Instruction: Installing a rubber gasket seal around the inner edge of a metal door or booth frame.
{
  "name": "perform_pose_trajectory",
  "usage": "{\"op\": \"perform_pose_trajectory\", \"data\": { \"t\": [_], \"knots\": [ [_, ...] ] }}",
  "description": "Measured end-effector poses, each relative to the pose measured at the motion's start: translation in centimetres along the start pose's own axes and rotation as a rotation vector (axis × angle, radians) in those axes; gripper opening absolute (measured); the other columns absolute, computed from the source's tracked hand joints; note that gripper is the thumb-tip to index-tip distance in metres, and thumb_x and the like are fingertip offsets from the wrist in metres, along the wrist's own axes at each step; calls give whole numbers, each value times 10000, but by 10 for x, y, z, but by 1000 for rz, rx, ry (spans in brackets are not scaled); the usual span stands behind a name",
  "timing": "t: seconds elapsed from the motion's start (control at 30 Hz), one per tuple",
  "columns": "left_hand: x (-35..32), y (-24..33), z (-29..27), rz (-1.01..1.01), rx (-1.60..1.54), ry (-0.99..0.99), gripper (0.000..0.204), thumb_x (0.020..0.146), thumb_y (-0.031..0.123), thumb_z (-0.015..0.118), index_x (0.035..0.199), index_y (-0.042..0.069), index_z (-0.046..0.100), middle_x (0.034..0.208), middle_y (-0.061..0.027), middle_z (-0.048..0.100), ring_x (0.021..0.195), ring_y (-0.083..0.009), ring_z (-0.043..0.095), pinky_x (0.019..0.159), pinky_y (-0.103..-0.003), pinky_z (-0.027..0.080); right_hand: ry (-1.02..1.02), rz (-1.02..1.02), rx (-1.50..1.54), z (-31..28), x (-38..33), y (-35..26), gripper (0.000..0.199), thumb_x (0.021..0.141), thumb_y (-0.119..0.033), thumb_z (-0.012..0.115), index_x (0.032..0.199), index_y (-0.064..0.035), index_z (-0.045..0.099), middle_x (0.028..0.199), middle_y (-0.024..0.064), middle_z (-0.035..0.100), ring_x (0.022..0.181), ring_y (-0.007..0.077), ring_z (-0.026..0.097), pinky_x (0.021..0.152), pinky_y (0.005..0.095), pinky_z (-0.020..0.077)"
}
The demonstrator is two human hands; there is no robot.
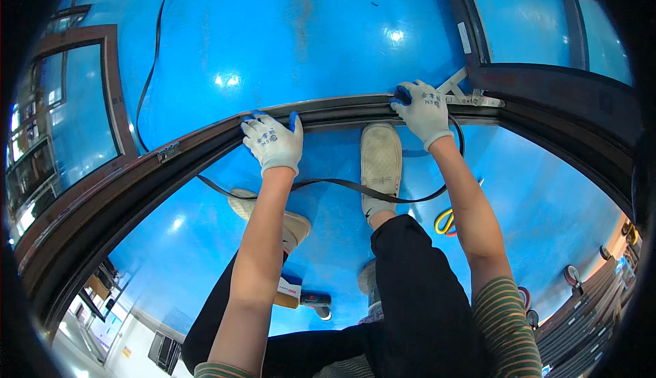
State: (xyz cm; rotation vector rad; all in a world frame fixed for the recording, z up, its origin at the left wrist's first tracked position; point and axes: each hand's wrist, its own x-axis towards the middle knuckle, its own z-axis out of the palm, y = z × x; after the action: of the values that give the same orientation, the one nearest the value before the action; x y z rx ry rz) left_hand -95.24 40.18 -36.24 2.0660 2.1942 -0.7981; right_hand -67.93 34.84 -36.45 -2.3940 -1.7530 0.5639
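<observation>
A dark brown metal window frame (342, 110) stretches across in front of me, its grooved bar bowed by the lens. My left hand (273, 139), in a white glove with blue fingertips, rests on this bar with its thumb apart and nothing visibly held. Farther right, my right hand (422, 111), gloved alike, has its fingers curled on the bar at a black rubber strip; the fingertips are partly hidden. From beside the right wrist the strip (342, 184) loops down over my shoe and runs left under my left forearm. A silver metal hinge arm (475, 99) sits just right of my right hand.
Yellow-handled scissors (444, 222) lie on the blue floor (273, 29) near my right forearm. A power drill (316, 301) and small box (288, 292) are by my legs. Another brown frame (111, 84) stands left; dark bars (581, 330) are stacked lower right.
</observation>
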Motion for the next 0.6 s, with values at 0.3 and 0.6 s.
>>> {"op": "perform_pose_trajectory", "data": {
  "t": [0.3,0.6],
  "knots": [
    [0,-2,14,3,-13,86,825,962,579,480,1378,-134,461,1354,-326,539,1313,-443,469,1040,-507,396,-48,24,51,6,3,4,317,825,-315,709,1078,-128,748,1074,81,713,971,273,648,876,386,493],
    [-20,40,-24,222,-246,404,596,901,426,633,1363,56,556,1343,-184,592,1269,-393,514,1040,-493,401,-119,65,264,-13,-13,2,322,812,-305,702,1047,-89,747,1057,86,716,907,280,654,841,363,513]
  ]
}}
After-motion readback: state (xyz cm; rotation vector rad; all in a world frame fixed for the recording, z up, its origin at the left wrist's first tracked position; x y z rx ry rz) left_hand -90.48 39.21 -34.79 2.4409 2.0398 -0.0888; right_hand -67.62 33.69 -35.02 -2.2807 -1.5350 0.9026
